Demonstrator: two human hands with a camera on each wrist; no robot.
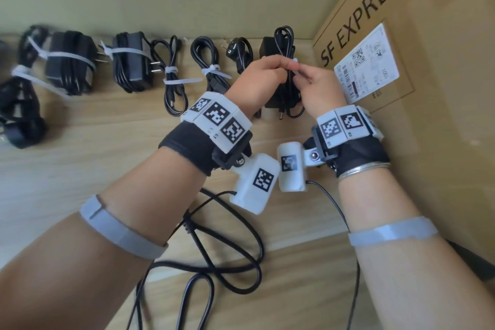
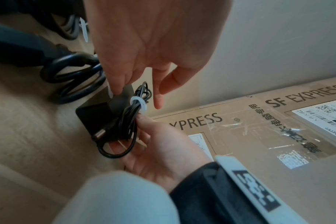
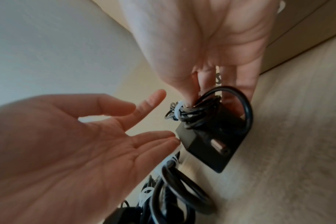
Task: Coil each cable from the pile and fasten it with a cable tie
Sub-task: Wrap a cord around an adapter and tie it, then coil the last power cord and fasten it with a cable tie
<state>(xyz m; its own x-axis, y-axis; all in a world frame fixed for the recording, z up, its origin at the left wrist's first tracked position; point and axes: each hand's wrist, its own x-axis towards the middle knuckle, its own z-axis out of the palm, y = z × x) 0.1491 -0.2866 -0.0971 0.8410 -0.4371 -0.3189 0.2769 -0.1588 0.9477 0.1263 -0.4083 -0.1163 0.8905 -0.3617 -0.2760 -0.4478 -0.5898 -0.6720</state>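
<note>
White cable tie [image 2: 138, 104] between both grips

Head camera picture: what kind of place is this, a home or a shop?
Probably a home or office corner used for packing: a wooden floor, an SF EXPRESS cardboard box bearing a shipping label, and a row of tied power adapters.

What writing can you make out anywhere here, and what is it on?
"SF EXPRESS": printed on the cardboard box, in the head and left wrist views.
"XPRESS": a second print on the box, its start hidden by a hand.
Chinese characters: on the box's tape, too blurred for me to read.
Shipping label: QR code, barcode and small print, too small to read.
Wrist markers: square patterns; their tiny codes are unreadable.
</note>
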